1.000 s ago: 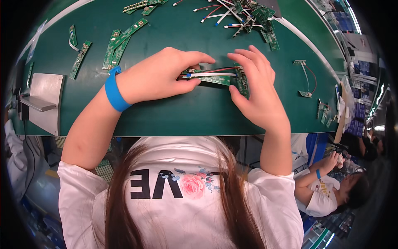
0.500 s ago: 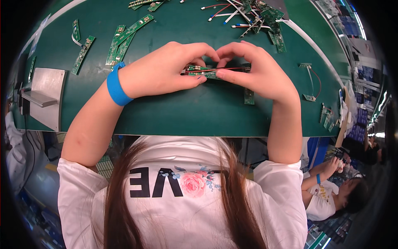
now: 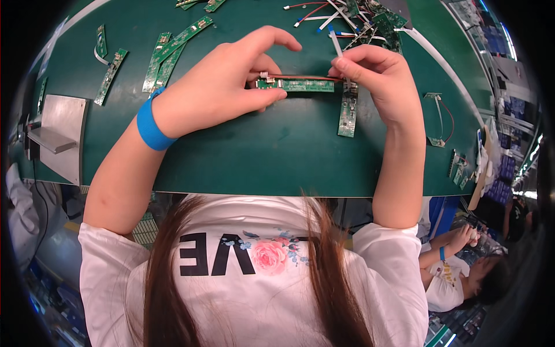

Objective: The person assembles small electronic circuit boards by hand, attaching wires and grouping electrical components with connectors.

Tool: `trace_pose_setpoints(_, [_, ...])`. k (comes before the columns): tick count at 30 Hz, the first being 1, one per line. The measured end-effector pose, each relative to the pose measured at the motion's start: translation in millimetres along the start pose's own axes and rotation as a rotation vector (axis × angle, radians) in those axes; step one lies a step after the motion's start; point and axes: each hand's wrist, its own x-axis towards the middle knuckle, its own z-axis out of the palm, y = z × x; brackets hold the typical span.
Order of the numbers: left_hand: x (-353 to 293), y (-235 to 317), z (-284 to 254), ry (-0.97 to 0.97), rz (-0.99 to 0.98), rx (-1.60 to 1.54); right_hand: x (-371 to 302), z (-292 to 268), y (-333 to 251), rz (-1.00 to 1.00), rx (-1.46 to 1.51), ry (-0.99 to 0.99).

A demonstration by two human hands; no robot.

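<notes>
My left hand (image 3: 222, 84), with a blue band at its wrist, grips the left end of a long green circuit board (image 3: 312, 86) between thumb and lower fingers; its index finger is lifted and stretched out. Red and dark wires (image 3: 300, 77) run along the board's far edge to the right. A white flat ribbon cable (image 3: 335, 43) with a blue tip stands up from the pinched thumb and fingers of my right hand (image 3: 378, 75). Below that hand, a second circuit board (image 3: 347, 115) points toward me, crosswise to the first. Where the cable's lower end goes is partly hidden by my fingers.
A tangle of boards and cables (image 3: 376, 32) lies at the far right. Several boards (image 3: 165, 58) rest at the left, near a metal plate with a ledge (image 3: 60, 139). A wired board pair (image 3: 436, 118) sits at the right. Another person (image 3: 451, 266) works beyond the right edge.
My hands have drawn apart, uncovering the long board. My right hand has moved right and now pinches the upright ribbon cable. My left index finger has lifted away.
</notes>
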Motion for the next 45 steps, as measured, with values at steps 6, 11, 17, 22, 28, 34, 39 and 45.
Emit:
trace_pose_setpoints(6, [1,-2,-5,0.182,-0.131,-0.099,0,-7,0,-0.142,0.185,0.123])
trace_pose_setpoints(11, [3,0,-26,0.521,-0.091,-0.097,-1,-4,-1,-0.113,0.147,0.214])
trace_pose_setpoints(17, [0,1,-16,0.344,-0.022,-0.357,-10,6,-6,-0.028,-0.071,0.086])
trace_pose_setpoints(22, [0,1,0,0.146,-0.219,-0.569,-22,27,-20,-0.005,-0.058,0.04])
trace_pose_setpoints(28, [-2,7,6,0.103,-0.239,-0.619,-26,35,-8,-0.161,-0.218,0.077])
trace_pose_setpoints(34, [-5,1,11,0.108,-0.258,-0.643,-29,46,-3,-0.146,-0.326,0.214])
trace_pose_setpoints(39, [-2,-2,12,0.095,-0.233,-0.668,-28,47,6,-0.338,-0.461,0.269])
trace_pose_setpoints(45, [-2,-3,13,0.087,-0.265,-0.76,-28,48,10,-0.297,-0.468,0.241])
